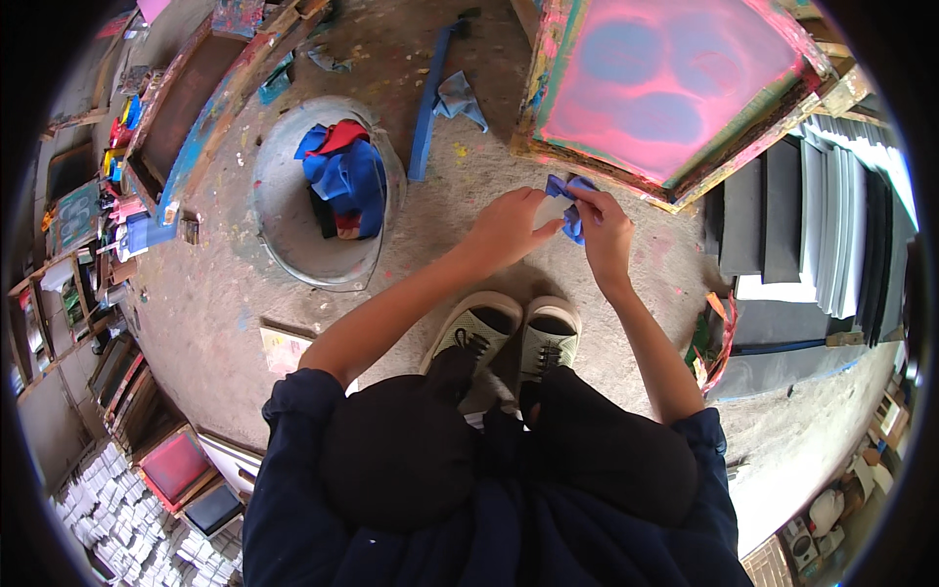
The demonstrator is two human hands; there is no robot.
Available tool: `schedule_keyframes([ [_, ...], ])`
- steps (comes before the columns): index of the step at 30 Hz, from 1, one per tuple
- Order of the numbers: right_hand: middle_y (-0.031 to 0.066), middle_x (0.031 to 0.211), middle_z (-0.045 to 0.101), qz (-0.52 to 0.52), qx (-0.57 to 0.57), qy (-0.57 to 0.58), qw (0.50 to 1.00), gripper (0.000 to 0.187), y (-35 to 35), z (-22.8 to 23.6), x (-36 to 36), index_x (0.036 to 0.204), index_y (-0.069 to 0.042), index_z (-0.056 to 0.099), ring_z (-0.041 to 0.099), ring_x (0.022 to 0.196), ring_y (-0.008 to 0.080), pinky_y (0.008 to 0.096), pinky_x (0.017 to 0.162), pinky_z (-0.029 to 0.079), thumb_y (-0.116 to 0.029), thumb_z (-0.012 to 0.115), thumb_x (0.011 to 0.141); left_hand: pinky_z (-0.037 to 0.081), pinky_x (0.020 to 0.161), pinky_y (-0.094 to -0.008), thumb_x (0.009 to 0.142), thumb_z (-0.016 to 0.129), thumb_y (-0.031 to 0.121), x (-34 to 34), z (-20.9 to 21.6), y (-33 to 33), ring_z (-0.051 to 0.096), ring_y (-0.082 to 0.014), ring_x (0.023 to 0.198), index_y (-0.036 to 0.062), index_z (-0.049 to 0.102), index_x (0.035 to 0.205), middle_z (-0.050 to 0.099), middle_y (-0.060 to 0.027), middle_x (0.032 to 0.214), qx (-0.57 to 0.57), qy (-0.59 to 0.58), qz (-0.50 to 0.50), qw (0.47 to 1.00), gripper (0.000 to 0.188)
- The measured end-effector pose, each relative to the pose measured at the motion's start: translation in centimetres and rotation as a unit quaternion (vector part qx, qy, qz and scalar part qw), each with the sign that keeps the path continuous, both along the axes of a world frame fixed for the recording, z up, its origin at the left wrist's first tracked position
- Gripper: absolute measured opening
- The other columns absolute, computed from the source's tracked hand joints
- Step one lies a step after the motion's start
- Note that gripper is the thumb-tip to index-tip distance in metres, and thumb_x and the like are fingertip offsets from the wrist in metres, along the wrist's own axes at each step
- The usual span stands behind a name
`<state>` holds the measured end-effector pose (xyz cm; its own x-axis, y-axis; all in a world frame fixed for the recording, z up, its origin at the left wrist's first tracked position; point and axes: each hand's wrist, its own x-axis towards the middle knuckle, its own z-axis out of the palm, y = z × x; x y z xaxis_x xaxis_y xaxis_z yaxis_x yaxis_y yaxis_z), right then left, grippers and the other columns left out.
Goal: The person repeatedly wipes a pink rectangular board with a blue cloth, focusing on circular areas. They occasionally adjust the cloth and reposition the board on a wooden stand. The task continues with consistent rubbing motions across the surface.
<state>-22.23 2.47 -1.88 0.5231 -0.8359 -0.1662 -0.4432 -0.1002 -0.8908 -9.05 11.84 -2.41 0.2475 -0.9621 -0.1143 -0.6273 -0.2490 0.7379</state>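
A small crumpled blue-violet cloth (573,224) is in front of me, near the lower corner of a pink-stained screen frame. My right hand (607,235) pinches it, with part of the cloth showing beyond the fingers and part hanging below. My left hand (502,233) is beside it, fingertips at the cloth's left end. Its thumb stands apart from the fingers, with floor visible in the gap. Whether the left fingertips press on the cloth is hard to make out.
The screen frame (675,88) leans at the upper right. A grey bucket (279,201) holding blue and red cloths (352,181) stands left. A blue strip (430,108) and a rag (460,101) lie beyond. Stacked black and white sheets (841,225) are right; wooden frames (181,108) line the left.
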Motion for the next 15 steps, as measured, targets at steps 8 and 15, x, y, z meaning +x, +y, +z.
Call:
schedule_keyframes([
  [8,0.0080,0.088,0.063,0.023,-0.040,-0.011,0.999,0.018,-0.2,0.0,0.3,0.099,-0.007,0.068,0.062,0.075,0.0191,0.0295,0.066,0.048,-0.005,0.057,0.085,0.045,0.075,-0.0413,0.081,0.065,0.030,0.8,-1.8,0.2,0.057,-0.0347,0.089,-0.0019,0.056,0.102,0.058,-0.0173,0.093,-0.031,-0.025,0.008,0.999,0.040],
  [15,0.0064,0.097,0.062,-0.137,0.408,-0.224,0.875,0.025,-2.1,-0.8,-0.6,0.111,0.002,0.058,0.059,0.081,0.0125,0.0261,0.070,0.047,-0.007,0.058,0.087,0.046,0.082,-0.0379,0.078,0.069,0.012,1.9,-4.4,1.2,0.058,-0.0291,0.097,0.0034,0.056,0.106,0.060,-0.0116,0.105,-0.095,0.134,0.016,0.986,0.032],
])
